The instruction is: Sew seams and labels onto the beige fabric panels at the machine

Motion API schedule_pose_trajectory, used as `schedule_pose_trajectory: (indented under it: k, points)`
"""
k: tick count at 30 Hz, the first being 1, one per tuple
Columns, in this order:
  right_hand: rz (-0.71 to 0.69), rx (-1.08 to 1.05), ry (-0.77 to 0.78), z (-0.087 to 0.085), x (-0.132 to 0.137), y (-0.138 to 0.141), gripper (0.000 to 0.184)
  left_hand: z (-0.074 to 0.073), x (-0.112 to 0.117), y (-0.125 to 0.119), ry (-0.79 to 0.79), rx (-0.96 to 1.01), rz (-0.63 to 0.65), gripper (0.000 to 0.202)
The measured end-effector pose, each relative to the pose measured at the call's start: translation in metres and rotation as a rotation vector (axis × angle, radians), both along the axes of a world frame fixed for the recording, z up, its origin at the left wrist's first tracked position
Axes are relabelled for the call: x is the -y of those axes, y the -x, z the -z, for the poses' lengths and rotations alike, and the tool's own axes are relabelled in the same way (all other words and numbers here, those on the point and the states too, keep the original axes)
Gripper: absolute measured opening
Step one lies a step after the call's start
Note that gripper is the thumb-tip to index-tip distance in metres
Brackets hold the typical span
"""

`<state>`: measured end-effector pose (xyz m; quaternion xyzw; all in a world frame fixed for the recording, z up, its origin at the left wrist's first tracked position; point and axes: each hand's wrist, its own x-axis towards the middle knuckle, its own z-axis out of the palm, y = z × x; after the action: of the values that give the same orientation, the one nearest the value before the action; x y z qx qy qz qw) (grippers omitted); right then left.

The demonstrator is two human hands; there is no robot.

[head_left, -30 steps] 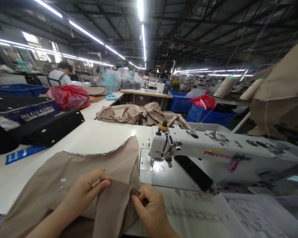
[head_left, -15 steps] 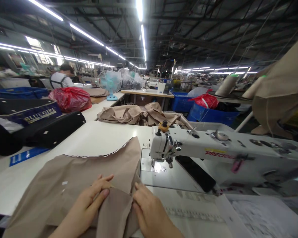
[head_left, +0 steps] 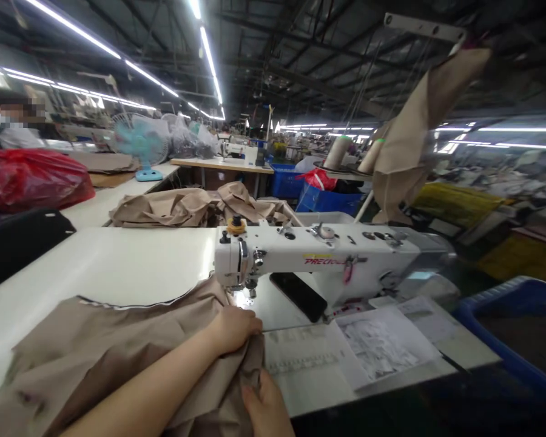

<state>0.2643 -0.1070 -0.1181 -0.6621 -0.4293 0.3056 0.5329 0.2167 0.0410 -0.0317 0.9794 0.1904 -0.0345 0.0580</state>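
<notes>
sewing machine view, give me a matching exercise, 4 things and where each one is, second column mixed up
Things
1 teal desk fan
2 red plastic bag
3 black phone
4 left hand

Places
a on the tan fabric, near the needle
b lying below the arm of the white sewing machine
c at the left edge of the view
d standing on the far white table

Pairs: 1d, 2c, 3b, 4a

Left forearm (head_left: 155,379) runs diagonally to the left hand (head_left: 234,329), fingers hidden. Right hand (head_left: 266,405) sits just below, partly out of view.
</notes>
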Motion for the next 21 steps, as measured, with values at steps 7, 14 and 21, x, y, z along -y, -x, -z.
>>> schedule_pose_trajectory:
  k: [7, 14, 21]
  points:
    - [-0.167, 0.775, 0.115, -0.026, -0.033, -0.014, 0.008, 0.004, -0.028, 0.024, 0.048, 0.036, -0.333, 0.019]
    - [-0.136, 0.967, -0.052, -0.028, -0.051, -0.011, 0.032, 0.002, -0.056, 0.029, 0.091, 0.046, -0.563, 0.011]
    - [-0.174, 0.898, -0.040, -0.021, -0.055, -0.011, 0.035, 0.006, -0.074, 0.024, 0.124, 0.031, -0.555, 0.013]
